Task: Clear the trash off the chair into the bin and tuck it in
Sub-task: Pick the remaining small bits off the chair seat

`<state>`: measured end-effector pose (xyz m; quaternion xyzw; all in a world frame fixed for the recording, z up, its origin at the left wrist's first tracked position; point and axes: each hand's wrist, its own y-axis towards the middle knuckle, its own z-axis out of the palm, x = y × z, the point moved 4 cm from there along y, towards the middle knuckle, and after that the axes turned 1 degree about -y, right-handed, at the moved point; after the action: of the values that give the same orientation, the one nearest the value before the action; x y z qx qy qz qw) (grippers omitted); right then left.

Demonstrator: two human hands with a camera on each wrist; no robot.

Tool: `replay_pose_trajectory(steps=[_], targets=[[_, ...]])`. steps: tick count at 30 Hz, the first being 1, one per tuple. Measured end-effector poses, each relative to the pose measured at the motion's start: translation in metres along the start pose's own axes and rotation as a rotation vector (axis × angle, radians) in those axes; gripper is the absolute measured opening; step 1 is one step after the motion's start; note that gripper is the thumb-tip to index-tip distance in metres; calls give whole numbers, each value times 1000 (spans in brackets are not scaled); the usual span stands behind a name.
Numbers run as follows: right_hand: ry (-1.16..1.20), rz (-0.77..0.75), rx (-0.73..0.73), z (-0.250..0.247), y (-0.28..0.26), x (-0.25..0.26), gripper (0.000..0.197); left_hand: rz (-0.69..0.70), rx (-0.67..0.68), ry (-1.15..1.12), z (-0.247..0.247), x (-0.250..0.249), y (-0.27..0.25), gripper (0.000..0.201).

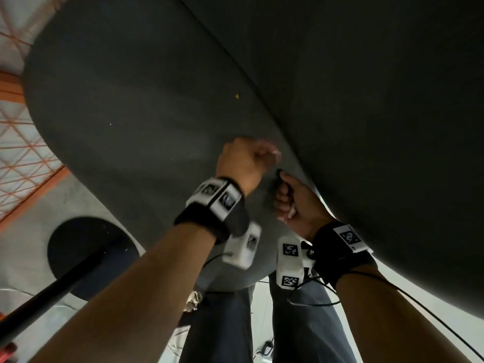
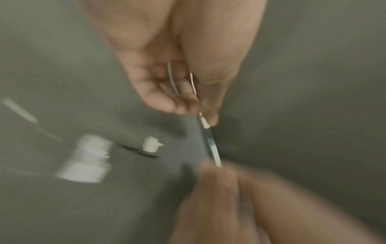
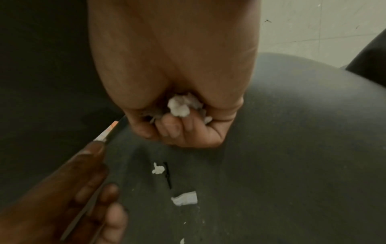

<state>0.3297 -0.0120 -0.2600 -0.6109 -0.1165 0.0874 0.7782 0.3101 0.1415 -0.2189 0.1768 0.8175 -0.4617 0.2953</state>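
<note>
1. Trash: white paper scraps on the dark grey chair seat (image 1: 136, 106). A crumpled white wad (image 3: 179, 105) sits bunched inside the right hand (image 1: 298, 205), whose fingers are curled around it.
2. Loose on the seat in the right wrist view: a small torn scrap (image 3: 158, 168), a flat folded piece (image 3: 184, 198) nearer the camera, and a thin dark sliver (image 3: 168, 175) between them, its long axis running near-to-far.
3. Left hand (image 1: 246, 163): fingers and thumb pinch a thin, flat white strip (image 2: 205, 123) at the crease where seat meets backrest (image 1: 379, 87). The strip's long axis runs along the crease; this view is blurred.
4. A tiny yellow fleck (image 1: 237, 95) lies far on the seat, well apart from both hands.
5. Both hands are close together at the crease, right of the seat's middle.
</note>
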Motion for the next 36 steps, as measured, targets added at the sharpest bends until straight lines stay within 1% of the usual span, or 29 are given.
replay_pose_trajectory(steps=[2, 4, 6, 8, 9, 10, 12, 13, 14, 15, 16, 18, 19, 20, 22, 25, 27, 29, 31, 33, 36], targets=[[-1, -16, 47, 11, 1, 2, 43, 114, 94, 72, -1, 3, -33, 12], [17, -12, 82, 21, 2, 1, 36, 196, 121, 248, -1, 4, -63, 14], [-12, -21, 121, 31, -5, 3, 40, 208, 70, 417, -1, 7, -80, 18], [-115, -57, 123, 39, -10, 2, 42, 188, 69, 483, 4, 13, -85, 21], [-177, -92, 100, 40, -10, 0, 40, 177, 108, 465, 7, 16, -87, 22], [-227, -127, 51, 38, -10, -1, 37, 170, 159, 400, 10, 19, -89, 23], [-254, -163, -41, 29, -10, -1, 30, 145, 229, 147, 10, 20, -95, 23], [-239, -168, -54, 25, -9, -1, 26, 131, 235, 35, 4, 18, -95, 22], [-213, -174, -51, 22, -9, 0, 27, 121, 217, -19, -2, 17, -93, 23], [-204, -179, -53, 19, -10, 1, 34, 116, 176, -8, -8, 19, -87, 24], [-210, -173, -75, 15, -11, 1, 43, 121, 110, 53, -13, 22, -77, 25], [-238, -164, -115, 11, -15, 1, 50, 147, -11, 239, -18, 27, -54, 29], [-246, -168, -125, 8, -16, 1, 50, 161, -14, 334, -15, 29, -44, 34], [-244, -170, -131, 7, -18, 0, 50, 182, 22, 435, -10, 29, -36, 40], [-228, -170, -145, 3, -21, -1, 50, 255, 105, 630, 3, 27, -28, 48], [-198, -163, -168, -4, -24, -4, 50, 379, 128, 807, 9, 28, -28, 51], [-187, -155, -188, -7, -25, -6, 49, 466, 141, 860, 6, 35, -33, 51], [-178, -144, -206, -10, -26, -7, 49, 604, 131, 898, 1, 44, -38, 46], [-191, -138, -220, -11, -25, -10, 49, 712, 121, 916, -4, 57, -41, 40], [-202, -135, -234, -11, -25, -12, 50, 764, 113, 924, -9, 66, -40, 38], [-218, -141, -240, -7, -24, -14, 50, 780, 139, 896, -11, 69, -39, 33]])
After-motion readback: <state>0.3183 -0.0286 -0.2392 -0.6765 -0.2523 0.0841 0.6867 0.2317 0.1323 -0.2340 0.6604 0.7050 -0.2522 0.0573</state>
